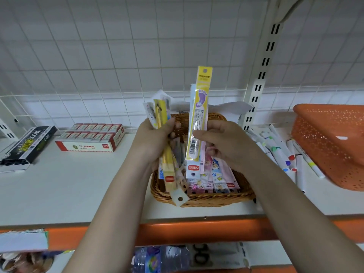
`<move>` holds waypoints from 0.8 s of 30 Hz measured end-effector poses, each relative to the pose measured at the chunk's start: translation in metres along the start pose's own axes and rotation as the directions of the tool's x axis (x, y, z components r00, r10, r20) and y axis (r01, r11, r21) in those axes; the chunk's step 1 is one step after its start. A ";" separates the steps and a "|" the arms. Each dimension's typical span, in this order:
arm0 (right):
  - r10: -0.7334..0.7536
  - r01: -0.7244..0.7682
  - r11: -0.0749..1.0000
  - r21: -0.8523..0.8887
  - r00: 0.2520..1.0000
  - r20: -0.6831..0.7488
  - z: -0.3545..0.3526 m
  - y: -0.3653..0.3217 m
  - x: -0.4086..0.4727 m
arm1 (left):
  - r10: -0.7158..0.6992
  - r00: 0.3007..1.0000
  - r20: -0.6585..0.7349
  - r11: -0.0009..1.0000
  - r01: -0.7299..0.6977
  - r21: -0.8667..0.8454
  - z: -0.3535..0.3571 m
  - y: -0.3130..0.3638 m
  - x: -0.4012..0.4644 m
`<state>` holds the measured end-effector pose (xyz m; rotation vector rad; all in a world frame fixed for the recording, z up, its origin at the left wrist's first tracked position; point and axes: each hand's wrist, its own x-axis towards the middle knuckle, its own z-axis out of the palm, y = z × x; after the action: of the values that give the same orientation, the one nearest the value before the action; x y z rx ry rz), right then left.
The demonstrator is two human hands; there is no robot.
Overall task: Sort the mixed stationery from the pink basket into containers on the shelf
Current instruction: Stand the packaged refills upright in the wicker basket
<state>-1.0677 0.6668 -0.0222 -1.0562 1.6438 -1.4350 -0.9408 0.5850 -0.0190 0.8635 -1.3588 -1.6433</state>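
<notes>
- The left hand (155, 138) grips a bundle of packs (159, 113), fingers curled round it, above the wicker basket (206, 200).
- The right hand (222, 142) pinches a yellow pack (199, 113), held upright over the basket.
- More packed pens (214, 174) lie in the basket, which stands on the white shelf (78, 184).
- The orange basket (332, 142) sits tilted at the right, loose markers (283, 150) beside it.
- A red box (90, 136) and a black box (27, 146) lie at the left.
</notes>
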 end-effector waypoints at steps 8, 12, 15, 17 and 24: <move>-0.154 0.158 0.985 -0.068 0.986 0.055 -0.005 -0.009 -0.008 | 0.164 0.959 0.232 0.959 -0.209 0.189 0.011 0.020 -0.001; -0.125 0.125 0.992 0.011 0.992 0.008 -0.012 -0.007 -0.006 | 0.046 0.980 0.192 0.978 -0.083 0.192 0.007 0.018 0.005; -0.048 0.049 0.993 0.110 0.999 -0.010 -0.020 -0.007 -0.004 | -0.102 0.966 0.238 0.993 0.085 0.082 0.003 0.015 0.009; 0.019 -0.019 0.990 0.141 1.000 0.002 -0.029 -0.012 -0.005 | -0.141 0.964 0.224 0.990 0.134 0.046 -0.001 0.013 0.013; 0.152 -0.142 0.708 -0.692 0.987 -0.047 -0.046 -0.010 -0.012 | -0.181 0.962 0.204 0.979 0.195 -0.053 -0.009 0.014 0.013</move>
<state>-1.1025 0.6966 -0.0060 -1.2760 2.2788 -0.6753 -0.9365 0.5683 -0.0070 0.8239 -1.3744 -1.9583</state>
